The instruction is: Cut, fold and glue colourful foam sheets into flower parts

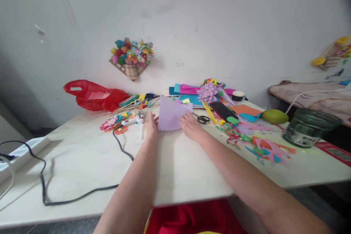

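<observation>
A light purple craft sheet (pixel 172 115) is in front of me in the head view, its near edge slightly curved. At its left edge is my left hand (pixel 151 125), closed on it with the fingertips partly hidden. My right hand (pixel 189 125) grips the sheet's lower right side, fingers bent over its face. Left of my left hand is a white glue gun (pixel 133 120) with a black cord. Dark-handled scissors (pixel 203 119) lie just beyond my right hand.
Paper flowers (pixel 113 122) and a red plastic bag (pixel 95 97) are at the left. To the right lie a purple flower (pixel 207 93), a black phone (pixel 221 112), coloured scraps (pixel 270 150), a green mango-like object (pixel 275 116) and a glass jar (pixel 308 128). A power strip (pixel 24 153) sits far left.
</observation>
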The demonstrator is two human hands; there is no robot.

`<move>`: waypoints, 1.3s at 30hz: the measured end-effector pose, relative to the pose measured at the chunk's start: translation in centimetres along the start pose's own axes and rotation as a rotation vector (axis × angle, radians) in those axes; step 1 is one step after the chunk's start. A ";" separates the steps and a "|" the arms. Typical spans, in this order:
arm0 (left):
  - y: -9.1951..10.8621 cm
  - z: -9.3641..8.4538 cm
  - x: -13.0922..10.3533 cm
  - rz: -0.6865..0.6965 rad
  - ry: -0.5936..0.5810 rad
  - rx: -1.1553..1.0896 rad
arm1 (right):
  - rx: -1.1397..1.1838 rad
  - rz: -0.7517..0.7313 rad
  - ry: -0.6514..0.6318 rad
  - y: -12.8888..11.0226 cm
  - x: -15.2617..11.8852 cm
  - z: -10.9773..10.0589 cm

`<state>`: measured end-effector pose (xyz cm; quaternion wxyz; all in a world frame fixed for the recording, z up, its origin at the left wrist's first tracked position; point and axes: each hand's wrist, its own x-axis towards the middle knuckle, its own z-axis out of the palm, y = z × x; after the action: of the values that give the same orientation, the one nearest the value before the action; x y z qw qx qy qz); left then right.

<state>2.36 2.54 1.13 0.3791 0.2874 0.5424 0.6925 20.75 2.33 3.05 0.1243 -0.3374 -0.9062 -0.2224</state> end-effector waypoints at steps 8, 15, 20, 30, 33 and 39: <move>0.2 -0.1 -1.3 0.697 0.124 0.417 | 0.028 0.028 -0.069 -1.3 0.6 1.9; -0.6 1.2 -2.5 0.686 -0.494 0.677 | 0.057 0.174 0.002 -0.9 0.6 2.1; -1.2 1.0 -2.0 0.617 -0.465 0.733 | 0.140 0.191 0.009 -0.6 0.4 2.7; -1.1 0.4 -1.1 0.598 -0.196 0.909 | 0.209 0.685 -0.191 -0.3 0.0 3.8; -0.9 0.4 -1.0 0.536 -0.132 0.807 | 0.244 0.670 -0.296 -0.2 -0.1 3.9; -0.8 0.3 -1.1 0.519 -0.131 0.775 | 0.212 0.598 -0.304 1.7 -0.8 4.5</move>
<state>3.39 1.85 0.46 0.0914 0.5771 0.6461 0.4911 22.13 5.19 -0.60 0.0816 -0.6023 -0.7936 -0.0282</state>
